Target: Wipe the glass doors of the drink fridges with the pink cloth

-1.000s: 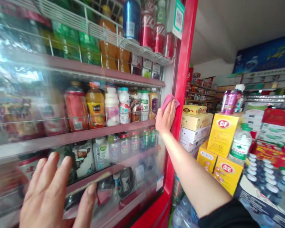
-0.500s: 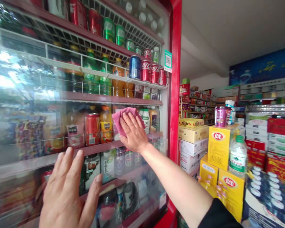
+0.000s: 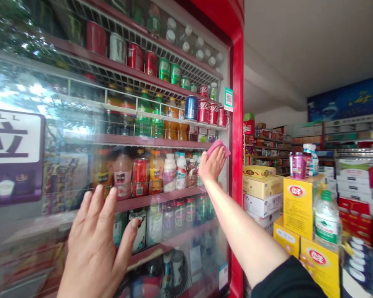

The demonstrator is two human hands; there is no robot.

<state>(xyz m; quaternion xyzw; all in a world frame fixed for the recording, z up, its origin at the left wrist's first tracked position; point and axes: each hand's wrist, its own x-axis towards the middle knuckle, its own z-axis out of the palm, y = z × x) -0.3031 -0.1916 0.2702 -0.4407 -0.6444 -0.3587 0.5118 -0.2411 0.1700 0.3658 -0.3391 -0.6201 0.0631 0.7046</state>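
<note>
Pressed against the glass door [image 3: 62, 174] of a red-framed drinks fridge is a pink cloth [image 3: 217, 145], held under the fingers of my right hand [image 3: 211, 165]. That hand is at the right side of the glass, close to the red frame [image 3: 237, 165]. My left hand [image 3: 93, 244] is raised at lower left with its fingers apart and nothing in it. It is in front of the glass; whether it touches cannot be made out. Through the glass show shelves of bottles and cans, among them a blue can [image 3: 191, 107].
Right of the fridge stand stacked cartons [image 3: 262, 188] and yellow boxes [image 3: 299, 207]. A large water bottle [image 3: 327, 221] with a green cap stands beside them. A purple-and-white sticker [image 3: 14, 157] is on the glass at far left, and a small QR-code sign [image 3: 228, 99] by the frame.
My right hand has slid the pink cloth rightward over the glass, from mid-door to near the frame. The view has turned left and up; my left hand stays spread at lower left.
</note>
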